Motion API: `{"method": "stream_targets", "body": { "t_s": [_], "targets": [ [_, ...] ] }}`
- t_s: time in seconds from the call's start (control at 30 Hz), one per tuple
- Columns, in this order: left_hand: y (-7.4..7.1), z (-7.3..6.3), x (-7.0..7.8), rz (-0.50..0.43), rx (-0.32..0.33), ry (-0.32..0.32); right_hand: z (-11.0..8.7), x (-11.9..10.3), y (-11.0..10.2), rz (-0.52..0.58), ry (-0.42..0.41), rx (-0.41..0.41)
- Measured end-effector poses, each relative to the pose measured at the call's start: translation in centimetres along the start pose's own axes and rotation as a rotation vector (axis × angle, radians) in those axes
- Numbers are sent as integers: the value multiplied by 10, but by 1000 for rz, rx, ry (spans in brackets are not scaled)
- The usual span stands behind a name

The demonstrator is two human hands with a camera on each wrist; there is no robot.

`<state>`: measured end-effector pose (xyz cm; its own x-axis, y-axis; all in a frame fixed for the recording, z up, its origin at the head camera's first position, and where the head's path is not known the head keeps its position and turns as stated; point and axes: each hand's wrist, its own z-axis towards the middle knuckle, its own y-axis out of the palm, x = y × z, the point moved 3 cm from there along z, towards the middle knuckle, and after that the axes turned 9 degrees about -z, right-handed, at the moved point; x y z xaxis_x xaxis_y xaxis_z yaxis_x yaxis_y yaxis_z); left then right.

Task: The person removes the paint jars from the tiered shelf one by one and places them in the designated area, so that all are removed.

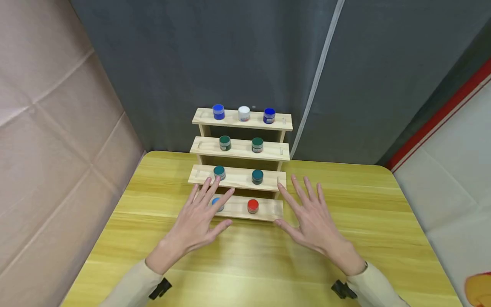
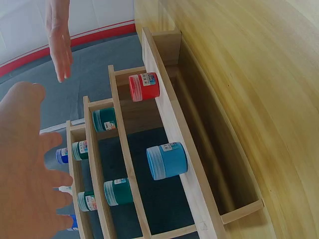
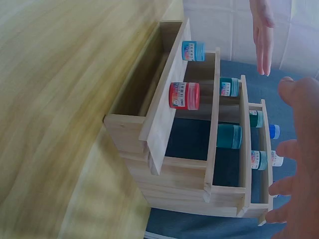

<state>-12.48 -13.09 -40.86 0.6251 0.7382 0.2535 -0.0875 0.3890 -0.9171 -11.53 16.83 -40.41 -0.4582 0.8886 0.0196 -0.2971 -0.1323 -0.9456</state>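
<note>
Both hands are spread with fingers straight and hold nothing. My left hand (image 1: pixel 195 221) hovers in front of the left side of a stepped wooden rack (image 1: pixel 234 211), partly covering a light blue paint jar (image 2: pixel 167 161) on the lowest step. Off the rack's lower right corner is my right hand (image 1: pixel 314 219). A red paint jar (image 1: pixel 252 206) stands on that same lowest step, between the hands. Two teal jars, the left one (image 1: pixel 219 172) near my left fingertips and the right one (image 1: pixel 257 176), stand one step up.
Two dark green jars (image 1: pixel 225 143) stand on the third step. The top step bears a blue jar (image 1: pixel 218 111), a white jar (image 1: pixel 244 113) and a darker blue jar (image 1: pixel 269 115). The rack stands on a wood-grain table (image 1: pixel 245 264) before a dark grey curtain (image 1: pixel 215 55).
</note>
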Motion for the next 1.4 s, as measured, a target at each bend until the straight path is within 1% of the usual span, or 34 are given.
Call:
{"method": "stream_targets", "body": {
  "t_s": [0.1, 0.23, 0.43, 0.53, 0.63, 0.83, 1.03, 1.17, 1.3, 1.4],
  "targets": [
    [0, 1, 0, -5, -9, 3, -2, 0, 0, -6, 6, -5],
    [-3, 1, -2, -22, -36, -13, -4, -1, 0, -10, 15, -4],
    [-18, 3, -9, -31, -31, -48, -2, 0, -4, -18, 9, 19],
    [-25, 3, -11, -23, -28, -49, 2, 1, -6, -18, 4, 28],
    [-29, 3, -12, -18, -28, -44, 5, 2, -9, -18, 3, 30],
    [-33, 2, -14, -20, -30, -62, 18, 7, -17, -29, -11, 50],
    [-35, 0, -15, -35, -14, -57, 32, 11, -28, -41, -35, 81],
    [-37, -3, -19, -51, -6, -71, 43, 13, -35, -55, -51, 98],
    [-39, -6, -24, -66, 33, -76, 55, 14, -45, -50, -69, 127],
    [-41, -8, -29, -76, 77, -83, 65, 15, -54, -38, -93, 172]
  ]
}}
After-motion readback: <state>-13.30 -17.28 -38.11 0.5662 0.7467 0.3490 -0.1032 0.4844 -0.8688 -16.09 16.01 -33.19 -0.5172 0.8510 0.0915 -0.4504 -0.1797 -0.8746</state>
